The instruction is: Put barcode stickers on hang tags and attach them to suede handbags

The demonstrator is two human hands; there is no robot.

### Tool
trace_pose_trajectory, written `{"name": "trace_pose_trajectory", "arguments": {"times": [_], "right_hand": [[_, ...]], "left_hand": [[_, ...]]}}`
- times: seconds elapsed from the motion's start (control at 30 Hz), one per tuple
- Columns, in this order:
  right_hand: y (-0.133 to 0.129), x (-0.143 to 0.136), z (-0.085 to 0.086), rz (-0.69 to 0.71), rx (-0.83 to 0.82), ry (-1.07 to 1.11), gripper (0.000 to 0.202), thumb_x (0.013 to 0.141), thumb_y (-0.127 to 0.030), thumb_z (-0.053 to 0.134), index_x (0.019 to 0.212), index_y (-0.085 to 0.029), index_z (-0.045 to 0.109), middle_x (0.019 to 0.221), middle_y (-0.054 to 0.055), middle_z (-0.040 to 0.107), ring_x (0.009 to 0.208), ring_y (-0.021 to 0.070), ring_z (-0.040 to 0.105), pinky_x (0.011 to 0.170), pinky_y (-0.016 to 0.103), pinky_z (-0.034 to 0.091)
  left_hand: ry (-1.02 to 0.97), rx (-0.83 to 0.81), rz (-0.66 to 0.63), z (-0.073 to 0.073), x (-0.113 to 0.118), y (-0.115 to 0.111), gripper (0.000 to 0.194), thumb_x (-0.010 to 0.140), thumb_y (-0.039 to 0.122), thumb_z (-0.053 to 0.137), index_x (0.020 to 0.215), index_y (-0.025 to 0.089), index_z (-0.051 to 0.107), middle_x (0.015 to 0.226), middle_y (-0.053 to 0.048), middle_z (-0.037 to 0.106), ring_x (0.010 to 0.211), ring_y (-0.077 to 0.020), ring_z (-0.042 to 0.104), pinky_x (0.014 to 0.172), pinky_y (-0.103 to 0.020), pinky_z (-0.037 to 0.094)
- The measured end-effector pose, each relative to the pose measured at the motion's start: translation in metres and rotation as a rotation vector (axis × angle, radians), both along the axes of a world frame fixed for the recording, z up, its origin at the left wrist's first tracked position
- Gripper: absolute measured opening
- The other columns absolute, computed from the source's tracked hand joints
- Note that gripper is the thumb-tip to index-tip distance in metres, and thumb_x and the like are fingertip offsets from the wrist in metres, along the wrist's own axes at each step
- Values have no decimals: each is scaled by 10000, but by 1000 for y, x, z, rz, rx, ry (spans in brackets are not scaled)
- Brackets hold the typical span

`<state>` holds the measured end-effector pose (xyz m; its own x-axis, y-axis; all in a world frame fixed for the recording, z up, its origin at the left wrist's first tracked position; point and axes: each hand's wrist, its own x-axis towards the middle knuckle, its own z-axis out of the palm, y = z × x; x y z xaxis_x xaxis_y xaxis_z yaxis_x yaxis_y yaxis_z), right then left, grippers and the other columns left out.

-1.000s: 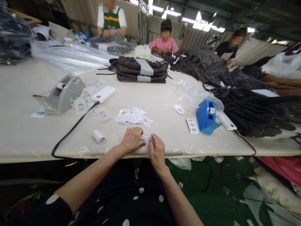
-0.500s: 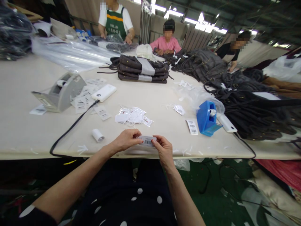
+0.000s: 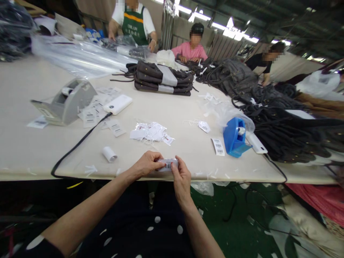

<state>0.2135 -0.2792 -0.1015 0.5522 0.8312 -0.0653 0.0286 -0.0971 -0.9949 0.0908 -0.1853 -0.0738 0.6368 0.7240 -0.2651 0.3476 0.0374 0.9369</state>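
Near the table's front edge, a small white tag with a barcode is pinched between both hands. My left hand grips its left end with thumb and fingers closed. On its right end, the thumb and fingers of my right hand press together; the thumb lies beside the barcode. Just beyond my hands lies a loose pile of white tags with strings. A curled roll of white paper rests left of my left hand. To the right, a strip of barcode labels lies flat.
A blue tape dispenser stands at right, a grey one at left by scattered labels and a white power bank with a black cable. Folded dark garments sit mid-table; more dark garments heap at right. Several people work across the table.
My right hand has moved slightly left and turned more upright, its fingers covering more of the tag's right end. My left hand still pinches the other end. The view has shifted a little.
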Motion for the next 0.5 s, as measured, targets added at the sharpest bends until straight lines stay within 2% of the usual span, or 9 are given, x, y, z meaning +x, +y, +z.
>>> {"name": "trace_pose_trajectory", "arguments": {"times": [0.1, 0.17, 0.23, 0.33, 0.5], "right_hand": [[3, 5, 2, 32, 53, 246, 488, 665, -330, 671, 1109, -175, 539, 969, 44, 647, 866, 172, 596, 775, 293, 475], [6, 11, 2, 59, 47, 344, 395, 628, -306, 699, 979, -163, 591, 780, 8, 651, 676, 134, 584, 616, 245, 473], [7, 17, 3, 46, 40, 366, 289, 609, -291, 708, 845, -151, 618, 677, -12, 629, 581, 105, 540, 529, 215, 438], [8, 24, 5, -23, 72, 362, 251, 589, -273, 718, 785, -147, 624, 647, -17, 624, 566, 94, 527, 505, 198, 417], [4, 35, 5, -16, 70, 392, 272, 582, -266, 725, 797, -137, 619, 652, -2, 646, 575, 98, 555, 509, 191, 416]], "left_hand": [[-37, -21, -32, 1, -1, 0, 232, 649, 369, 577, 626, 140, 556, 503, 47, 499, 491, -95, 446, 496, -205, 328], [-4, 21, -54, 1, -3, 1, 236, 664, 377, 571, 677, 141, 576, 510, 52, 491, 483, -94, 436, 485, -202, 318], [51, 55, -67, 0, -5, 3, 253, 668, 389, 573, 738, 146, 587, 504, 57, 491, 466, -95, 419, 467, -201, 295], [104, 76, -92, 0, -8, 7, 287, 682, 424, 547, 743, 148, 593, 489, 54, 479, 478, -103, 410, 476, -202, 287], [145, 179, -80, 3, -7, 10, 298, 683, 440, 499, 612, 158, 569, 513, 48, 416, 519, -107, 377, 499, -207, 278]]}}
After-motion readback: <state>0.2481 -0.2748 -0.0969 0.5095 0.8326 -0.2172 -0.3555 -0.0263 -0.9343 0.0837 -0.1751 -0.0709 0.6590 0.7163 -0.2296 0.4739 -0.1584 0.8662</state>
